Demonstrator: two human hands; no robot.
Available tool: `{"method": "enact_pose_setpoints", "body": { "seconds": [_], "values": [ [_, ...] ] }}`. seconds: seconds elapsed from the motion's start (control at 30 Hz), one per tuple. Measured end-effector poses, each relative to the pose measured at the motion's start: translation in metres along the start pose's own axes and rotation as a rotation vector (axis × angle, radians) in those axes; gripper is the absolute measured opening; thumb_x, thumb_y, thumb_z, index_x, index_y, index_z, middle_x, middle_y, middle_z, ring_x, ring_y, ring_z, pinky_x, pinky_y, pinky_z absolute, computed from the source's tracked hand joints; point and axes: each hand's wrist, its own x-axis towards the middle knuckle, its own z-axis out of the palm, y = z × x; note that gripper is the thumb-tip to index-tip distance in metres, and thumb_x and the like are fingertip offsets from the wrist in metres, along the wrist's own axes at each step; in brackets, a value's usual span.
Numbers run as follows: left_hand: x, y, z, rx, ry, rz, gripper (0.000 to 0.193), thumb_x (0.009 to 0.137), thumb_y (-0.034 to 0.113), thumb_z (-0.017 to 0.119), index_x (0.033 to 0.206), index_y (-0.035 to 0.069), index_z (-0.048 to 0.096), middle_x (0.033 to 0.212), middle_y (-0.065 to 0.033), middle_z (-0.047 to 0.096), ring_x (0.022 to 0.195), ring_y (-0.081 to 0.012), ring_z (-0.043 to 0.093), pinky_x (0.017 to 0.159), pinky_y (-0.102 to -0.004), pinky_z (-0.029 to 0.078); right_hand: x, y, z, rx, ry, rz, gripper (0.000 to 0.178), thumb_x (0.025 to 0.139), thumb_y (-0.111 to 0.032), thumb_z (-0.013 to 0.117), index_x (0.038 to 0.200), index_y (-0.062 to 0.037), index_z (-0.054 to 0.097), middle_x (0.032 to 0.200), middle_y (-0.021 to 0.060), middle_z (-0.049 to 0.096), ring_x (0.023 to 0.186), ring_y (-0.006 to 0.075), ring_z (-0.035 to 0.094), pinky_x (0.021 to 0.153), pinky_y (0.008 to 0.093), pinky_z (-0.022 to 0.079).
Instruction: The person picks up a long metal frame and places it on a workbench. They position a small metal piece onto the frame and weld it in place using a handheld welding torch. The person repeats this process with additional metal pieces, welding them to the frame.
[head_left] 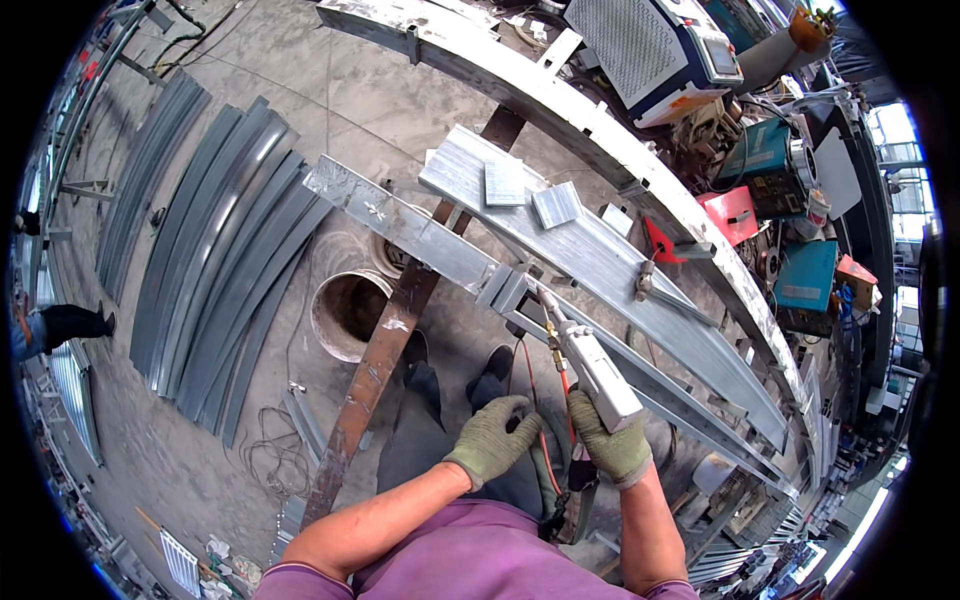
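My right hand (610, 442), in a green work glove, is closed round the rear of a white welding gun (598, 372). The gun's slim nozzle (552, 303) points away from me, close to the end of a grey metal channel (512, 290). Red and dark hoses (542, 445) run down from the gun between my hands. My left hand (492, 440), gloved alike, hovers before my body beside the hoses. Its fingers are bent and the thumb stands apart, with nothing seen in it. A flat metal bar (410, 228) reaches left from the channel's end.
Small metal plates (556, 205) lie on a wide metal profile (470, 180). A rusty beam (375, 370) crosses below, next to a bucket (350, 315). Curved profiles (215, 240) lie stacked at left. A long curved beam (560, 95) arcs behind; at far left stands another person (65, 325).
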Motion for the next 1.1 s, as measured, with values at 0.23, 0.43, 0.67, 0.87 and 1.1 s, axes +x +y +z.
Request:
{"method": "enact_pose_setpoints", "body": {
  "seconds": [0.23,0.43,0.67,0.87,1.1],
  "values": [
    [-0.002,-0.003,0.003,0.029,-0.007,0.005,0.048,0.100,0.035,0.076,0.135,0.003,0.068,0.120,-0.0195,0.074,0.109,-0.0319,0.073,0.097,-0.0404,0.057,-0.005,0.019,0.008,-0.099,0.028,-0.092,0.028,0.099,-0.023,0.078,0.120,-0.0042,0.074,0.093,0.0109,0.078,0.081,0.0247,0.077,0.071,0.0368,0.059],
    [-0.003,-0.002,-0.001,0.025,-0.017,-0.002,0.050,0.100,0.035,0.075,0.136,0.002,0.067,0.122,-0.0203,0.074,0.111,-0.0327,0.073,0.099,-0.0405,0.056,0.004,0.015,0.010,-0.105,0.066,-0.118,0.029,0.099,-0.027,0.078,0.119,-0.0064,0.075,0.093,0.0116,0.078,0.085,0.0267,0.078,0.074,0.0380,0.060],
    [-0.002,-0.007,0.001,0.031,-0.007,0.000,0.049,0.101,0.035,0.074,0.136,0.002,0.067,0.124,-0.0209,0.074,0.113,-0.0336,0.073,0.100,-0.0410,0.056,0.006,0.015,0.011,-0.104,0.019,-0.058,0.030,0.099,-0.025,0.078,0.121,-0.0043,0.073,0.096,0.0109,0.077,0.087,0.0243,0.075,0.075,0.0375,0.058],
    [-0.002,-0.003,-0.002,0.041,-0.022,-0.010,0.050,0.101,0.035,0.074,0.136,0.001,0.067,0.124,-0.0211,0.074,0.114,-0.0338,0.072,0.101,-0.0412,0.056,0.006,0.016,0.010,-0.107,-0.018,-0.026,0.034,0.100,-0.021,0.079,0.126,-0.0006,0.071,0.104,0.0098,0.076,0.092,0.0176,0.070,0.080,0.0343,0.057],
    [-0.002,-0.002,-0.004,0.040,-0.020,-0.023,0.049,0.101,0.035,0.073,0.137,0.001,0.066,0.124,-0.0211,0.073,0.114,-0.0334,0.073,0.100,-0.0408,0.056,0.006,0.014,0.010,-0.152,-0.006,-0.112,0.034,0.100,-0.021,0.080,0.126,-0.0001,0.071,0.104,0.0107,0.076,0.093,0.0186,0.071,0.081,0.0349,0.057]
  ]
}}
